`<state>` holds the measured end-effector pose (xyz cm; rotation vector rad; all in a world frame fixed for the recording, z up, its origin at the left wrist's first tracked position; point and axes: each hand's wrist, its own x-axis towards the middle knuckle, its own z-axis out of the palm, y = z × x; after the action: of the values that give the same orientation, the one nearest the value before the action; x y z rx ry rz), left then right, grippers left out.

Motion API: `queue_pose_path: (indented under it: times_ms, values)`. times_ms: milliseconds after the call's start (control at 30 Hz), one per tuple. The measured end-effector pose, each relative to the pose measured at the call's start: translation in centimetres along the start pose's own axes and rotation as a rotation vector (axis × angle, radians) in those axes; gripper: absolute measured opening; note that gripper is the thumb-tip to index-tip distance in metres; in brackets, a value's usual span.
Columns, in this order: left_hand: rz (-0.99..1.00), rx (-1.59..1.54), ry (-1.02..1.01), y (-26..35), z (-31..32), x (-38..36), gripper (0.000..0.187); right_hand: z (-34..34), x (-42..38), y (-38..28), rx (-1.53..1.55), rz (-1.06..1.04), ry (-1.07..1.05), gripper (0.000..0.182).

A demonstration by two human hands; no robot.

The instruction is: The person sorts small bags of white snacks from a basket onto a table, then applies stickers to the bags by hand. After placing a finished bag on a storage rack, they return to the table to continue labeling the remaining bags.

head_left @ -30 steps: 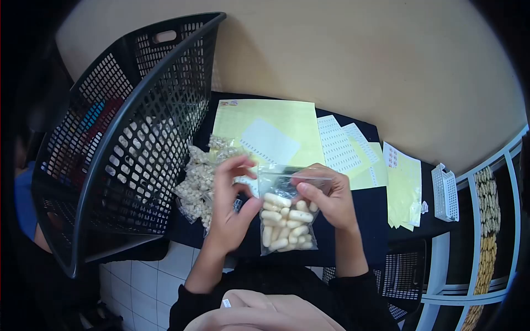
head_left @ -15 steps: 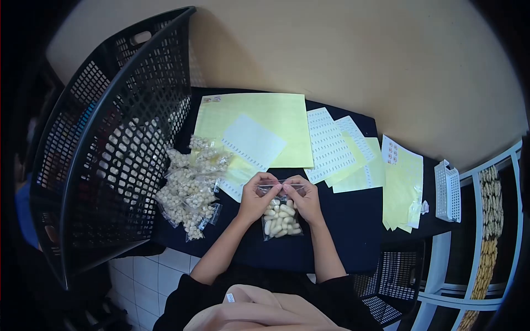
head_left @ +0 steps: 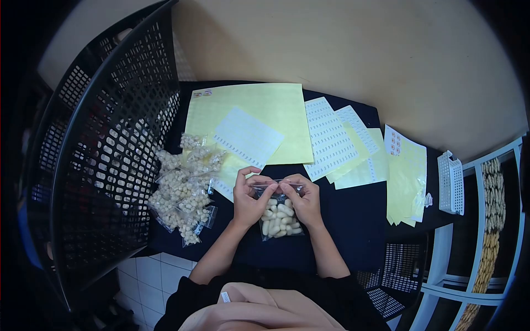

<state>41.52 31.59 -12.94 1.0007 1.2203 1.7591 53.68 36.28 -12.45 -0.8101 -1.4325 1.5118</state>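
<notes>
A clear plastic bag [head_left: 280, 222] of cream-white, oblong pieces lies on the dark tabletop in front of me. My left hand [head_left: 251, 197] pinches the left part of its top edge between thumb and fingers, with one finger lifted away. On the right part of that edge, my right hand [head_left: 305, 201] is closed, its thumb close to the left thumb. Beside my left hand is a pile of similar clear bags [head_left: 185, 190] filled with small cream pieces.
A tall black slatted basket [head_left: 118, 127] stands on the left. Yellow sheets [head_left: 248, 96] and printed label sheets [head_left: 331, 138] lie behind my hands. To the right are a small white basket [head_left: 451, 182] and a pale metal rack [head_left: 469, 220]; a black crate [head_left: 402, 265] sits lower.
My left hand has shifted slightly left along the bag's top, and one of its fingers has lifted. My right hand keeps its grip. The whole view has shifted a little.
</notes>
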Motion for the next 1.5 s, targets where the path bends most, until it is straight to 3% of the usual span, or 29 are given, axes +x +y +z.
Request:
queue_pose_path:
  times_ms: [167,900,1100,1167,1300,1500]
  values:
    - [0.011,0.008,-0.014,0.3,-0.8,0.3,0.044,-0.2,0.1,-0.5,-0.198,-0.121,0.061,0.008]
    - [0.077,0.091,0.004,1.7,-3.1,0.3,0.040,-1.2,0.0,-2.0,-0.241,-0.107,0.033,0.011]
    - [-0.031,0.022,-0.129,2.7,-2.3,0.2,0.044,-1.2,0.0,-1.4,0.103,-0.023,-0.005,0.010]
    - [0.014,0.156,-0.157,2.8,-1.5,0.0,0.043,-1.3,0.0,-1.3,0.086,-0.037,-0.033,0.010]
    - [0.029,0.037,-0.061,2.1,-1.4,-0.4,0.044,-0.8,-0.2,-1.8,0.093,-0.083,-0.050,0.008]
    - [0.054,0.059,-0.077,2.6,-1.5,-0.6,0.048,-0.3,-0.3,-1.9,0.042,-0.129,-0.096,0.005]
